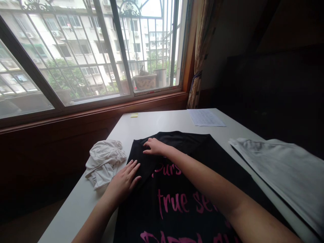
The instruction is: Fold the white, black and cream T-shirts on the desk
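A black T-shirt (182, 189) with pink lettering lies spread flat on the white table (162, 119). My left hand (124, 180) rests flat on the shirt's left edge, fingers stretched out and open. My right hand (154, 146) reaches across to the shirt's far left corner by the sleeve, fingers curled down onto the cloth, pressing or pinching a fold there. Both forearms are bare.
A crumpled white garment (103, 162) lies at the table's left edge, beside my left hand. A flat grey-white cloth (280, 172) lies on the right. A printed paper sheet (206, 118) and a yellow sticky note (134, 115) sit at the far end, below the window (88, 50).
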Tool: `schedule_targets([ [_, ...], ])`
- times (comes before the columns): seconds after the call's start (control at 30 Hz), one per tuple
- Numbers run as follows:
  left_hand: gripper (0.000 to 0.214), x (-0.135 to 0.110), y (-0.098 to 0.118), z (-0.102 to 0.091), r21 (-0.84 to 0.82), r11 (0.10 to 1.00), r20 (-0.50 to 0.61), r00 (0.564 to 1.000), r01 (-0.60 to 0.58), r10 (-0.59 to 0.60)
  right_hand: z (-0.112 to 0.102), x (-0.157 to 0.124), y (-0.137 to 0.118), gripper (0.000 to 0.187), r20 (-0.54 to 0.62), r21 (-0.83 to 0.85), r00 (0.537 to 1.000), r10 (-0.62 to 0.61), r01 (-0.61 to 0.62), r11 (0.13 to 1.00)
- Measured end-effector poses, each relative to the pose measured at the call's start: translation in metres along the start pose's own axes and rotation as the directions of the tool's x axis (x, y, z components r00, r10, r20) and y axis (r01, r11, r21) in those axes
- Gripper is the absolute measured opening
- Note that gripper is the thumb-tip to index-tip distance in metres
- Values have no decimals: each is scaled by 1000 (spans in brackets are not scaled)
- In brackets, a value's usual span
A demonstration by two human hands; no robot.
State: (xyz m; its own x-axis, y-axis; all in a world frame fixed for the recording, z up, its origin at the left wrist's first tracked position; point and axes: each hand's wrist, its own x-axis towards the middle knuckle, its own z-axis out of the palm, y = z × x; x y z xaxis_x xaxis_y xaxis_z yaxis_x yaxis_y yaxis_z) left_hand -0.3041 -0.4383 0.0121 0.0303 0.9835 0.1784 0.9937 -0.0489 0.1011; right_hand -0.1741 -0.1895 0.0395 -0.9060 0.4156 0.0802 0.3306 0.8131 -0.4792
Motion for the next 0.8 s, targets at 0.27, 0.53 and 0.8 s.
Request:
schedule_targets([
  [0.27, 73, -5, 2, 2, -7, 995, 29, 995, 96, -95, 3, 4, -11, 70, 52, 138, 985, 167, -173, 975],
  [0.53, 69, -5, -1, 4, 44, 996, 51, 996, 74, -76, -16, -14, -6, 79, 184, 142, 950, 251, -279, 950],
  [0.8, 61, -5, -6, 11, 180, 984, 9, 1000, 5, -7, -7, -28, -12, 82, 50, -19, 962, 269, -268, 963],
])
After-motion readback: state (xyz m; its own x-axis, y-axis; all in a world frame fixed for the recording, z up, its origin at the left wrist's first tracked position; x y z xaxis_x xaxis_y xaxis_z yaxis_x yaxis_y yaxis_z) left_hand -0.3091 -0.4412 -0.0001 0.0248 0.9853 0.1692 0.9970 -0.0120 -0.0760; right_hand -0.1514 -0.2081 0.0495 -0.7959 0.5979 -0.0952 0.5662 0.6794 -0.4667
